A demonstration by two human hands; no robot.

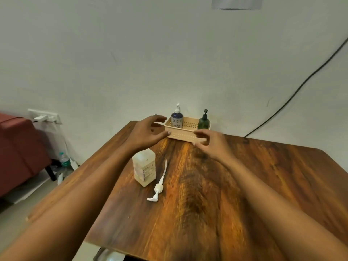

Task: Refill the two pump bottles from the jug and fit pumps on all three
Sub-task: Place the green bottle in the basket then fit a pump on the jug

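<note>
Both hands, left hand [148,131] and right hand [209,144], open and empty at the basket [185,137] holding two pump bottles [177,118]; jug [144,169] and loose pump [159,187] nearer, under the left wrist; nothing refilled yet.

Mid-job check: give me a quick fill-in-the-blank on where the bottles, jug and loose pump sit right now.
1. The blue bottle and the green bottle both stand inside the ____.
2. The loose white pump lies flat on the table just to the ____ of the jug in this view.
3. The left hand and right hand reach toward the basket, and both are ____.

Missing words: basket; right; open
</note>
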